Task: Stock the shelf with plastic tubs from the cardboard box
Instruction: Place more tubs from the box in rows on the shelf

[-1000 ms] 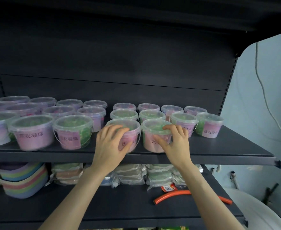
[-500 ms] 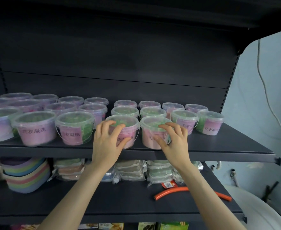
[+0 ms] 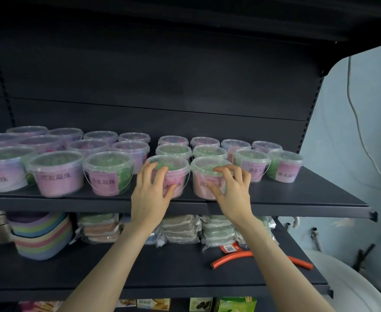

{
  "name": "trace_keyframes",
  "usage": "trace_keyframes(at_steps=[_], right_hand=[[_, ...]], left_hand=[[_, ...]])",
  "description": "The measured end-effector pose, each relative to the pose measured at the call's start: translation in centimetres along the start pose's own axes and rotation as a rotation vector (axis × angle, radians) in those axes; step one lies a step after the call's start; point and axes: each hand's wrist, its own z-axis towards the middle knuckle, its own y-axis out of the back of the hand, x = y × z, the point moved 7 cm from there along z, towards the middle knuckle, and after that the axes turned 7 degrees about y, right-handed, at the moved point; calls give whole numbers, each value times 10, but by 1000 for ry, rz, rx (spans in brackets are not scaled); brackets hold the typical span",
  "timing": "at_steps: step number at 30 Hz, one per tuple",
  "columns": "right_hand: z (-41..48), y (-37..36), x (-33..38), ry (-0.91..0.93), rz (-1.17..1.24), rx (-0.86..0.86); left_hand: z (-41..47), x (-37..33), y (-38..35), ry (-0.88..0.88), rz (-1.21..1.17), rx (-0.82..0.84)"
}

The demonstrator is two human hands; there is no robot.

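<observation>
Several clear plastic tubs with pink labels and green contents stand in rows on the dark shelf (image 3: 297, 194). My left hand (image 3: 151, 192) grips the front of one front-row tub (image 3: 176, 163), fingers over its lid and thumb on its label. My right hand (image 3: 232, 190) grips the neighbouring tub (image 3: 203, 167) the same way, fingers curled over the lid rim. Both tubs stand upright on the shelf near its front edge. The cardboard box is out of view.
More tubs fill the shelf to the left (image 3: 57, 172) and right (image 3: 284, 165). On the lower shelf lie stacked coloured bowls (image 3: 41, 235), wrapped packets (image 3: 180, 228) and an orange hose (image 3: 232, 257). A pale wall with a cable (image 3: 356, 122) is at right.
Both hands stay on the same two tubs. My right fingers have curled more over the lid rim; the view has shifted slightly.
</observation>
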Motion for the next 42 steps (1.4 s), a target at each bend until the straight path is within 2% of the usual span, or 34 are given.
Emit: trace_keyframes(at_steps=[5,9,15,19,28,32,35,39,42], right_hand=[[-8,-3,6,-65,-4,62],[-18,1,17,-94,6,118],[-46,13,53,8,4,0],[-80,-12,67,9,94,80],[-217,-143,73,-152,193,414],[-286,-208,63,-313,168,594],[-333,-252,55,-349,46,639],[-414,-322,38,-571,61,772],[-468,-364,21,-700,47,787]], left_hand=[[2,8,-2,4,2,116],[4,13,11,50,-152,213],[-25,2,59,-82,-224,140],[-68,25,63,-29,-211,184],[-222,138,10,290,-156,480],[-288,198,-25,416,-129,643],[-342,248,-65,585,-219,792],[-408,293,-115,626,-265,1004],[-453,319,-155,688,-303,1127]])
